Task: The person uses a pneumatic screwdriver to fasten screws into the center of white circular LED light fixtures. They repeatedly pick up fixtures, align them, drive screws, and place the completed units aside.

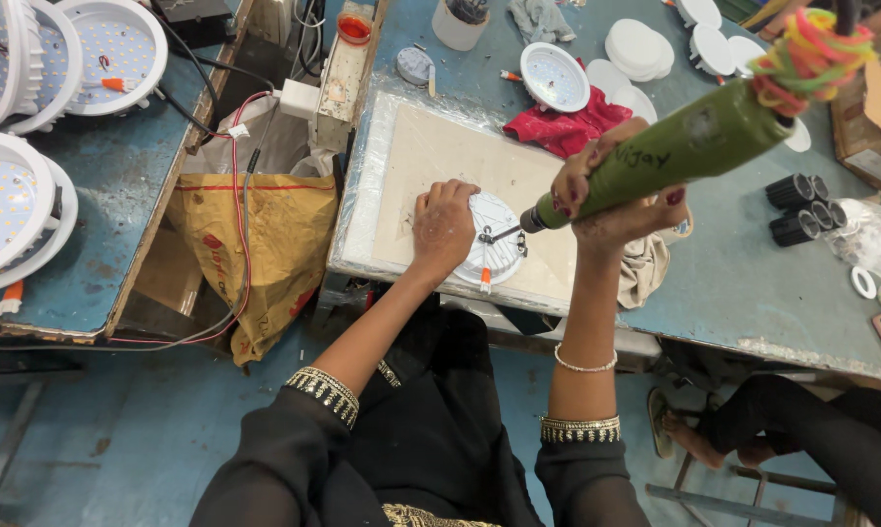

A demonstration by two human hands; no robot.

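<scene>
- My left hand point(443, 229) lies flat and released on the round white light fitting point(494, 239), pressing on its left part rather than grasping it.
- The light fitting sits on a pale board point(430, 156) wrapped in clear film, near the front edge of the blue bench point(743, 273), just in front of my lap.
- My right hand point(606, 190) is clenched in a full grip around the green powered screwdriver point(675, 151), fingers wrapped over the front part of its body.
- The screwdriver slopes down from upper right to lower left, and its dark bit point(504, 232) meets the right side of the light fitting, beside a small metal clip there.
- Coloured rubber bands point(816, 49) are wound round the screwdriver's far end.
- A short orange and white wire end point(485, 281) pokes out from the near edge of the light fitting.
- A red cloth point(567, 127) lies beyond the board, with another white fitting point(554, 76) just behind it and flat white discs point(637, 47) farther back.
- Black ribbed cylinders point(801, 205) lie on the bench to my right, well apart from my hands.
- On the neighbouring bench to my left, several larger white lamp discs point(11, 195) are stacked, and a tan sack point(255, 244) hangs in the gap between the two benches.
- Another person's sandalled foot point(679, 434) shows at lower right on the floor.
</scene>
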